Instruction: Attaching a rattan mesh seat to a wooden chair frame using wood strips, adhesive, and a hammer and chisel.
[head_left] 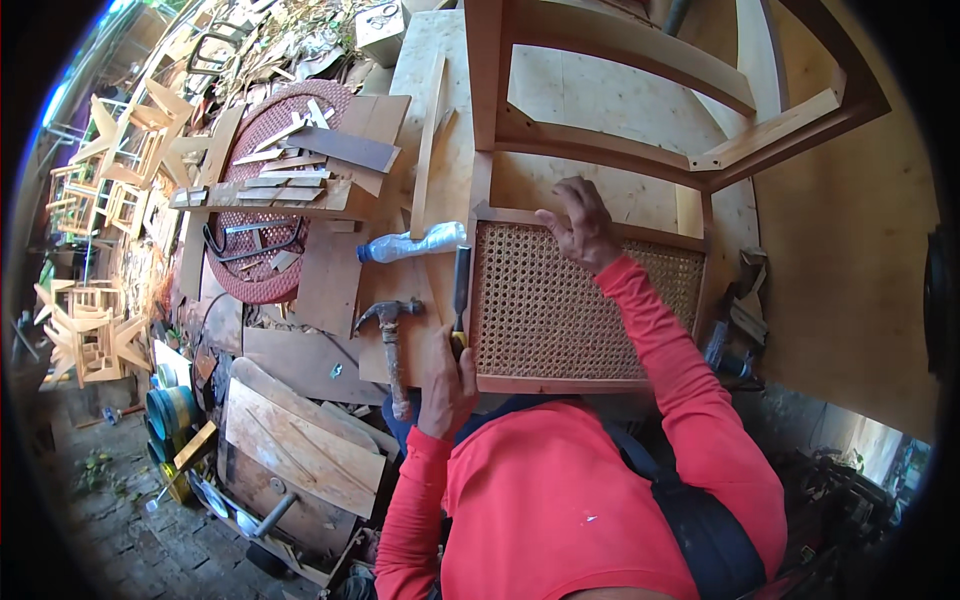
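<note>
My left hand [448,385] grips the yellow-and-black handle of a chisel [462,285], whose blade points away from me beside the left edge of a cane-webbed panel [570,305]. A claw hammer [393,355] lies just left of that hand, head away from me. My right hand [582,225] is open with bent fingers over the panel's far rail. The panel is part of a wooden frame [625,145] that extends up toward the top right. A crumpled plastic bottle [415,242] lies left of the chisel's tip.
Wood offcuts [340,147] and a round red woven piece [247,270] lie at the left. Stacked wooden chair frames [95,335] stand beyond. A wheeled board [300,450] is at lower left. A large plywood sheet [830,300] occupies the right.
</note>
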